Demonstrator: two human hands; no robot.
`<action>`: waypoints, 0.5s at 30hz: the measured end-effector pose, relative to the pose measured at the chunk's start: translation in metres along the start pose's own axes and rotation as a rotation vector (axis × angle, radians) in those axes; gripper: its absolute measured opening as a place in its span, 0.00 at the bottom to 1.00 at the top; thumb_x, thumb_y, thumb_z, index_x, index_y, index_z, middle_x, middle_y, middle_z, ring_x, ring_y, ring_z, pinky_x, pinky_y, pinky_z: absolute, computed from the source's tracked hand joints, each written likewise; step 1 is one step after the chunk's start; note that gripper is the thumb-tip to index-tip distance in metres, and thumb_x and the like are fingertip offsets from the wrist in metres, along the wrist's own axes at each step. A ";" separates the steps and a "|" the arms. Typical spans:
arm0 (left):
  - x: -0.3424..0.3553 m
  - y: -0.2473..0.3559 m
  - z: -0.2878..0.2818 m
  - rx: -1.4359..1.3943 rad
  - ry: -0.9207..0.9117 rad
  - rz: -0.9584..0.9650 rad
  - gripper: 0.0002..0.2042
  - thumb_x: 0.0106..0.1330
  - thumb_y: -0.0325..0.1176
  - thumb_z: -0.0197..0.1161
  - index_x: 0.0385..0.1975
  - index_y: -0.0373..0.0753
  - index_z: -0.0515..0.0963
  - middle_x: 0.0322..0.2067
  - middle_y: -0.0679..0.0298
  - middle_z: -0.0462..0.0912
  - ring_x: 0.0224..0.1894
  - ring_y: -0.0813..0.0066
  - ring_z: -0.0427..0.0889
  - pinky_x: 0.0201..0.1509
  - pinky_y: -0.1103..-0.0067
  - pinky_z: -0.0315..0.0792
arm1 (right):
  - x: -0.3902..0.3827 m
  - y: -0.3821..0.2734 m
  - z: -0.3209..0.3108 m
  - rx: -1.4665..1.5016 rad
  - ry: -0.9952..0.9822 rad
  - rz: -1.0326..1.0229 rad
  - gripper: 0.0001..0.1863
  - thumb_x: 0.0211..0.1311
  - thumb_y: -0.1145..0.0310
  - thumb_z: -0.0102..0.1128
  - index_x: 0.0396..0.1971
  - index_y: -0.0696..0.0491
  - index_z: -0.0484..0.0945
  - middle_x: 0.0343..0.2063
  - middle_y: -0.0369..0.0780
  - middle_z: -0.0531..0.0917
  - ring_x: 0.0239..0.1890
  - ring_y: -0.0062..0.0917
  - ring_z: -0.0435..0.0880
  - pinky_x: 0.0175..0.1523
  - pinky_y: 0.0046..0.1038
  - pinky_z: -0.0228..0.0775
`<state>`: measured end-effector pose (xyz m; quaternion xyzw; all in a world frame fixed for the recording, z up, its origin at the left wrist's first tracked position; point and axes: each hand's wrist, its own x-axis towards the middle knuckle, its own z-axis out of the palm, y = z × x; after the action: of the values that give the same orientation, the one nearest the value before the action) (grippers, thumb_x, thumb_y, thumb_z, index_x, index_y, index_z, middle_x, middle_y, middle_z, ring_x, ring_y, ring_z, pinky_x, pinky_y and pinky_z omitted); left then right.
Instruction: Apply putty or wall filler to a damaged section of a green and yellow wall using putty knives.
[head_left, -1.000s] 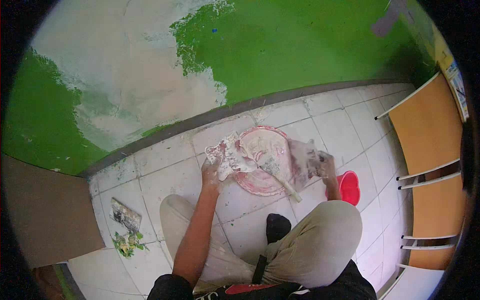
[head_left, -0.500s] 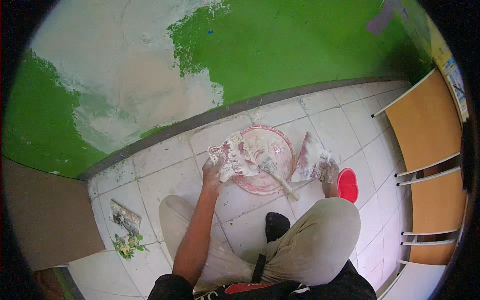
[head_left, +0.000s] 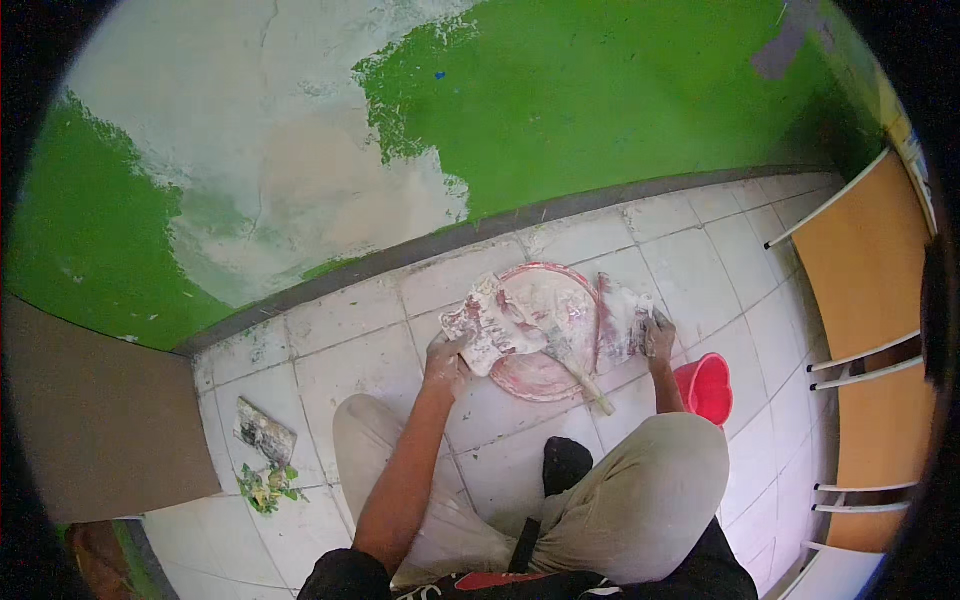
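"What are your hands holding?"

"My left hand (head_left: 447,362) is closed on the near left edge of a flat, reddish plate caked with white paste (head_left: 490,330). My right hand (head_left: 659,338) is wrapped round the dark grip of a broad, flat, white-smeared maroon blade (head_left: 620,318). They overlap opposite rims of a round, pinkish-red tray (head_left: 525,380); I can't tell whether they touch it."

"How will they handle?"

"Light and fairly stiff, I'd judge — though the paste could turn the plate slippery, so its barer edge suits my fingers. For the blade, the grip."

"Any room?"

"Tight between them: a pale-handled scraper (head_left: 578,372) lies across the tray, handle past the near rim. A bright red plastic pot (head_left: 706,390) is just beside my right forearm — I'd find more space over the white floor tiles (head_left: 575,232) toward the grey skirting (head_left: 590,208)."
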<state>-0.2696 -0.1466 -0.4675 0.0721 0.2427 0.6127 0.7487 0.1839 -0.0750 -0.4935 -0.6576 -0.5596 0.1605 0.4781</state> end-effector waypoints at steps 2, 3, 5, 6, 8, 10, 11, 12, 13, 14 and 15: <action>-0.008 0.006 -0.005 0.027 0.047 -0.008 0.19 0.59 0.22 0.57 0.51 0.28 0.67 0.46 0.54 0.77 0.46 0.62 0.80 0.52 0.69 0.77 | -0.008 -0.013 0.013 -0.077 -0.048 0.193 0.19 0.57 0.63 0.53 0.39 0.65 0.77 0.19 0.47 0.78 0.23 0.29 0.76 0.33 0.30 0.68; -0.009 0.005 -0.001 0.034 0.068 -0.030 0.19 0.59 0.21 0.57 0.52 0.28 0.67 0.47 0.54 0.77 0.47 0.63 0.80 0.53 0.69 0.76 | -0.010 -0.015 0.011 -0.078 -0.043 0.193 0.19 0.57 0.63 0.53 0.39 0.65 0.77 0.19 0.47 0.78 0.23 0.29 0.76 0.33 0.30 0.68; -0.008 0.002 0.008 0.046 0.108 -0.069 0.20 0.59 0.21 0.57 0.52 0.28 0.67 0.47 0.54 0.77 0.48 0.63 0.79 0.54 0.69 0.75 | -0.014 -0.018 0.003 -0.233 0.000 0.054 0.17 0.56 0.63 0.56 0.39 0.62 0.78 0.22 0.47 0.80 0.25 0.35 0.79 0.38 0.31 0.71; -0.009 0.000 0.011 0.059 0.158 -0.101 0.20 0.58 0.20 0.57 0.52 0.29 0.67 0.47 0.54 0.76 0.49 0.63 0.78 0.56 0.69 0.74 | -0.019 -0.023 -0.001 -0.237 0.003 0.055 0.17 0.56 0.63 0.56 0.39 0.62 0.78 0.22 0.47 0.80 0.25 0.35 0.79 0.38 0.31 0.71; -0.005 -0.004 -0.002 0.020 0.123 -0.064 0.20 0.58 0.20 0.58 0.52 0.29 0.67 0.47 0.54 0.76 0.49 0.63 0.78 0.56 0.69 0.75 | -0.038 -0.044 0.002 -0.760 0.316 -0.561 0.17 0.52 0.68 0.60 0.43 0.57 0.79 0.29 0.43 0.82 0.30 0.33 0.81 0.36 0.32 0.73; -0.009 0.003 -0.014 -0.015 0.103 -0.015 0.20 0.58 0.20 0.58 0.52 0.30 0.67 0.47 0.54 0.76 0.49 0.62 0.78 0.56 0.69 0.75 | -0.069 -0.099 0.016 -0.561 0.130 -0.290 0.15 0.53 0.67 0.60 0.40 0.56 0.80 0.31 0.45 0.82 0.35 0.36 0.80 0.40 0.34 0.72; -0.010 0.004 -0.012 -0.019 0.112 0.013 0.19 0.59 0.22 0.58 0.52 0.30 0.68 0.47 0.55 0.77 0.48 0.63 0.79 0.53 0.70 0.76 | -0.079 -0.116 0.016 -0.384 -0.033 -0.029 0.13 0.53 0.66 0.60 0.37 0.56 0.81 0.33 0.47 0.81 0.41 0.39 0.79 0.44 0.37 0.71; -0.009 0.002 -0.007 -0.027 0.113 0.030 0.18 0.60 0.23 0.58 0.51 0.31 0.69 0.47 0.56 0.77 0.48 0.63 0.79 0.51 0.70 0.77 | -0.086 -0.116 0.010 -0.394 -0.022 -0.030 0.13 0.53 0.66 0.60 0.37 0.56 0.81 0.33 0.47 0.81 0.41 0.39 0.79 0.44 0.37 0.71; -0.008 0.001 -0.002 -0.031 0.105 0.023 0.18 0.60 0.23 0.58 0.51 0.31 0.69 0.47 0.56 0.77 0.48 0.63 0.79 0.51 0.70 0.77 | -0.093 -0.116 0.005 -0.516 -0.054 -0.179 0.16 0.53 0.64 0.62 0.40 0.56 0.79 0.35 0.46 0.81 0.40 0.40 0.79 0.43 0.37 0.71; -0.009 0.003 0.002 -0.033 0.106 0.029 0.18 0.60 0.23 0.58 0.51 0.32 0.69 0.46 0.57 0.77 0.47 0.64 0.79 0.50 0.70 0.77 | -0.095 -0.114 0.001 -0.634 -0.088 -0.330 0.19 0.53 0.62 0.63 0.43 0.57 0.77 0.37 0.46 0.81 0.40 0.40 0.79 0.42 0.38 0.72; -0.009 0.002 0.004 -0.035 0.111 0.035 0.17 0.60 0.24 0.58 0.50 0.32 0.70 0.45 0.58 0.78 0.46 0.64 0.80 0.49 0.70 0.78 | -0.093 -0.108 -0.002 -0.640 -0.085 -0.329 0.19 0.53 0.62 0.63 0.43 0.57 0.77 0.37 0.46 0.81 0.40 0.40 0.79 0.42 0.38 0.72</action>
<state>-0.2709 -0.1535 -0.4605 0.0294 0.2718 0.6329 0.7244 0.0931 -0.1677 -0.4353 -0.6680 -0.6992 -0.0745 0.2437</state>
